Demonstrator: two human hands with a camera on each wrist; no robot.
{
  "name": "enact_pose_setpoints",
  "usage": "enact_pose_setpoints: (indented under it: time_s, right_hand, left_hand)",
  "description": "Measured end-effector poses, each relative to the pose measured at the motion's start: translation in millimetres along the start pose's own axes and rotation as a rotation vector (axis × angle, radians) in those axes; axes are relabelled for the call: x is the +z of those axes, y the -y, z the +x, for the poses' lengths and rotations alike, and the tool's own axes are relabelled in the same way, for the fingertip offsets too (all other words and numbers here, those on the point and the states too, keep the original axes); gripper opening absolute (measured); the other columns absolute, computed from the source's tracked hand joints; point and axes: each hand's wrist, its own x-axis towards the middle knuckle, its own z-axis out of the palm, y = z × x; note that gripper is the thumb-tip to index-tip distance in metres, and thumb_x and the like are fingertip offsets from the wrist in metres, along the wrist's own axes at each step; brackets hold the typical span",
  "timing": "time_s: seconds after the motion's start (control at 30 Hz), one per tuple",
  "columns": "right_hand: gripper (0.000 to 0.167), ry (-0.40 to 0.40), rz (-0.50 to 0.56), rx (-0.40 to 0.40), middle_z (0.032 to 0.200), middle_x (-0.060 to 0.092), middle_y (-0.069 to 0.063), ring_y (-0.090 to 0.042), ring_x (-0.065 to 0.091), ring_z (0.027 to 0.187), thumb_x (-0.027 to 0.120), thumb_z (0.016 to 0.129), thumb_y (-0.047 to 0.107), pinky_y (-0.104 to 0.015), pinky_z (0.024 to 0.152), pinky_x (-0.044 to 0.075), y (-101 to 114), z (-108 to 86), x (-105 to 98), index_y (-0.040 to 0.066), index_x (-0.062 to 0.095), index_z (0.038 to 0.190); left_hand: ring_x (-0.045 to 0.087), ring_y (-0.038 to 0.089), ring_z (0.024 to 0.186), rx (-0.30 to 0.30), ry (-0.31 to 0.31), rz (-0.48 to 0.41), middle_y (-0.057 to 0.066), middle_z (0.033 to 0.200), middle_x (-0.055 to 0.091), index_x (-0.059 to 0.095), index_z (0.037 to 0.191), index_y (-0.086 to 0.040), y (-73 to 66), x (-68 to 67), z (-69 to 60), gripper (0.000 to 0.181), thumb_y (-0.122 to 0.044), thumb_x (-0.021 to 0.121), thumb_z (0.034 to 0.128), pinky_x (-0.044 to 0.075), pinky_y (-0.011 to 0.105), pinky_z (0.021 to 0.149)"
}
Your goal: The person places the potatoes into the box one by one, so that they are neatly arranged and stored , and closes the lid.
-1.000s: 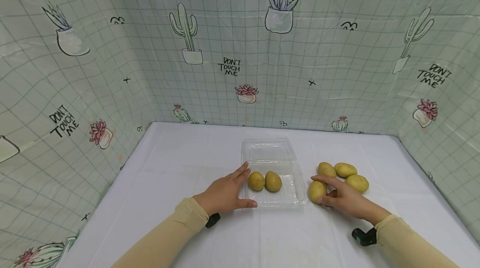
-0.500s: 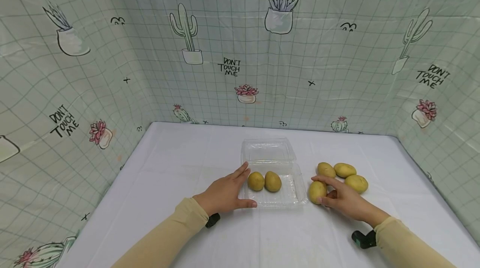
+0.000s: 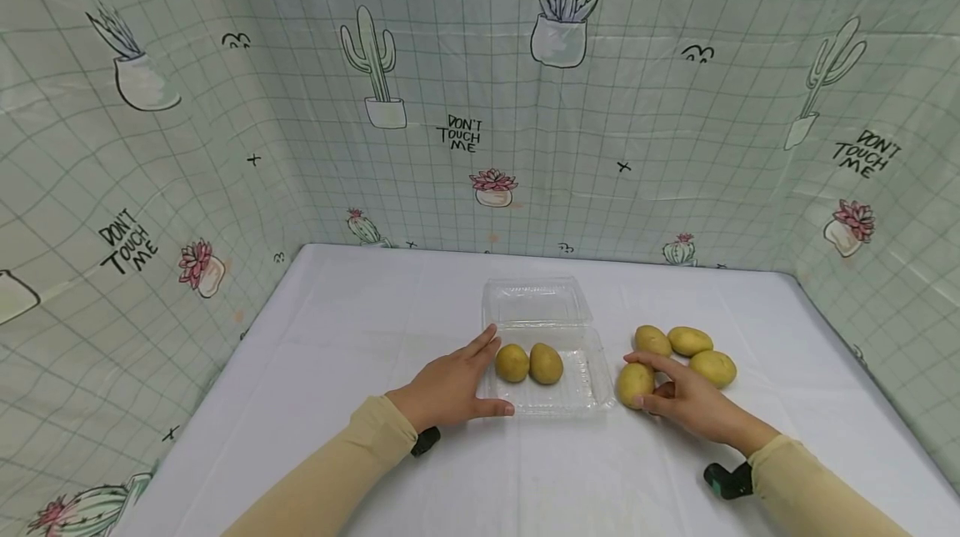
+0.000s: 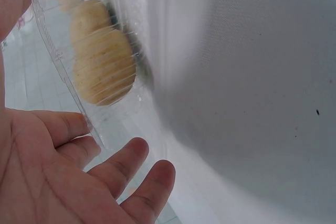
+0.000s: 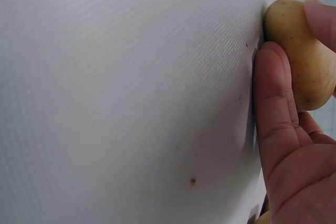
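Note:
In the head view, a clear plastic clamshell box [image 3: 585, 391] lies with its lid [image 3: 534, 301] folded back. Two potatoes sit side by side in its base, a left one [image 3: 512, 363] and a right one [image 3: 546, 363]. My left hand [image 3: 442, 388] spans the box's left side, thumb and fingers spread; in the left wrist view, fingertips [image 4: 79, 124] touch the rim. To the right of the box, my right hand [image 3: 693, 404] grips a potato [image 3: 632, 387] between thumb and fingers. That potato [image 5: 296, 45] appears to rest on the table in the right wrist view.
Behind my right hand lie three more potatoes: one at the back left [image 3: 652, 340], one at the back [image 3: 690, 341] and one at the right [image 3: 714, 368]. A white cloth covers the table [image 3: 360, 312]. Patterned curtains [image 3: 435, 62] enclose its back and sides.

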Motion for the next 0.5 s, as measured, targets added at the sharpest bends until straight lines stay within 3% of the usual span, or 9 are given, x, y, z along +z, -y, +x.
enact_pose_setpoints:
  time_s: [0.5]
  right_hand:
    - [0.062, -0.017, -0.012, 0.043, 0.127, 0.057, -0.02, -0.013, 0.06, 0.071, 0.075, 0.091, 0.019, -0.027, 0.062, 0.05, 0.5, 0.7, 1.9, 0.01, 0.047, 0.145]
  left_hand:
    - [0.034, 0.026, 0.143, -0.004, -0.002, 0.005, 0.008, 0.166, 0.013, 0.029, 0.156, -0.002, 1.0, 1.6, 0.4, 0.1, -0.065, 0.064, 0.0871, 0.041, 0.041, 0.106]
